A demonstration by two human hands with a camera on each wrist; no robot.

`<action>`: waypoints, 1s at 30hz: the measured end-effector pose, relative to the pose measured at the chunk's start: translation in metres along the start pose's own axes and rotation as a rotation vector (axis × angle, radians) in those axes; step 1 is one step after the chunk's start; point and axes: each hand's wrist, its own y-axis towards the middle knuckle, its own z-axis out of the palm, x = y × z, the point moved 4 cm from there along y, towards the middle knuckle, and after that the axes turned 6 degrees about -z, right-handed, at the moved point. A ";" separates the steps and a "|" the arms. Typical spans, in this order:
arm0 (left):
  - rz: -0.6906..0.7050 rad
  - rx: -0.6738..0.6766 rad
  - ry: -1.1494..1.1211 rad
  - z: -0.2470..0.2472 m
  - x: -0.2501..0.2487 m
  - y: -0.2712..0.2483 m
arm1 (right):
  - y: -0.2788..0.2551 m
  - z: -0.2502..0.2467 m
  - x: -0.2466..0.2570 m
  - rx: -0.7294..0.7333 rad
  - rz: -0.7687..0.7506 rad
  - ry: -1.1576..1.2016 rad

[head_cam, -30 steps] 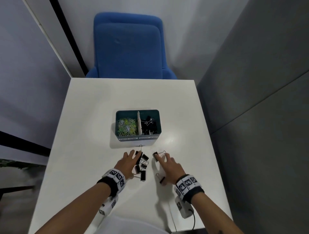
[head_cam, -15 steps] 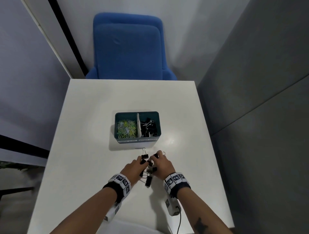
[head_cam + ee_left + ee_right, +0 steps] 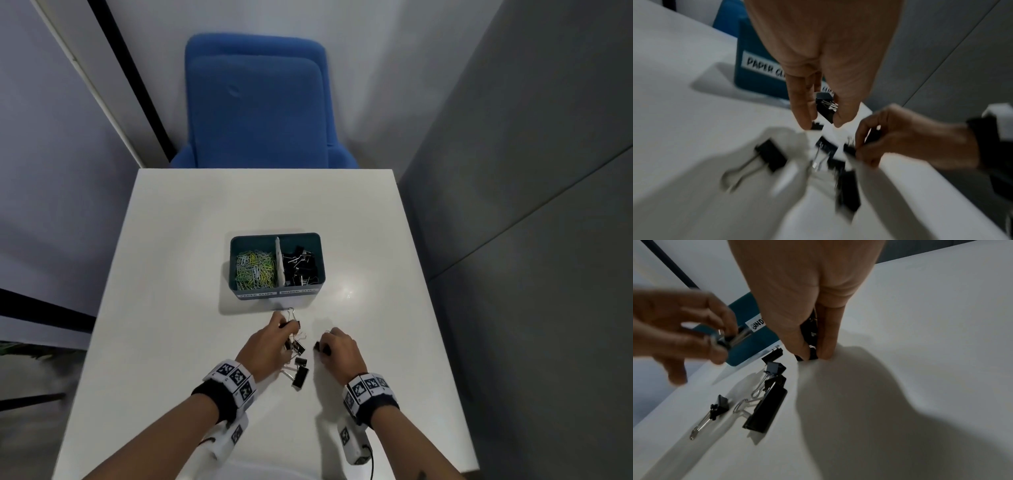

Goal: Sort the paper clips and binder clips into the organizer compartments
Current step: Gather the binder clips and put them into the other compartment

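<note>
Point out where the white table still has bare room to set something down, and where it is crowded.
Bare: the white table left of the teal two-compartment organizer, the strip between the organizer and the blue chair, and right of the right hand. Crowded: between the left hand and the right hand, where loose black binder clips lie.

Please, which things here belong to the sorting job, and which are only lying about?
Job: teal two-compartment organizer box; black metal binder clips loose on the table; coloured wire paper clips; left hand and right hand, each gripping binder clips.

Not job: white square table; blue padded chair.
</note>
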 end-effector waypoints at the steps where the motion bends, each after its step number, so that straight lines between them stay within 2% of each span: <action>1: 0.035 -0.041 -0.025 -0.011 -0.007 0.004 | -0.003 -0.001 -0.001 -0.007 0.003 0.008; 6: 0.034 -0.261 -0.082 -0.075 -0.037 0.041 | -0.007 -0.017 0.005 -0.052 0.022 0.071; 9: 0.005 -0.298 -0.053 -0.102 -0.046 0.061 | 0.001 -0.044 0.021 -0.121 -0.018 0.091; 12: -0.041 -0.291 -0.045 -0.109 -0.043 0.065 | 0.014 -0.079 0.044 -0.207 -0.068 0.131; 15: -0.006 -0.375 -0.045 -0.103 -0.039 0.051 | 0.034 -0.117 0.066 -0.326 -0.114 0.188; 17: -0.009 -0.384 -0.033 -0.092 -0.030 0.038 | 0.049 -0.133 0.077 -0.374 -0.131 0.219; 21: -0.150 -0.245 0.028 -0.050 0.018 0.011 | 0.066 -0.144 0.094 -0.360 -0.158 0.175; 25: -0.275 0.070 0.168 -0.005 0.067 -0.016 | 0.051 -0.124 0.081 -0.346 -0.140 0.071; 27: -0.264 0.128 0.170 0.010 0.079 -0.027 | 0.036 -0.099 0.064 -0.251 -0.119 -0.008; 30: -0.186 0.129 0.156 0.028 0.082 -0.036 | 0.016 -0.056 0.033 0.010 -0.069 -0.182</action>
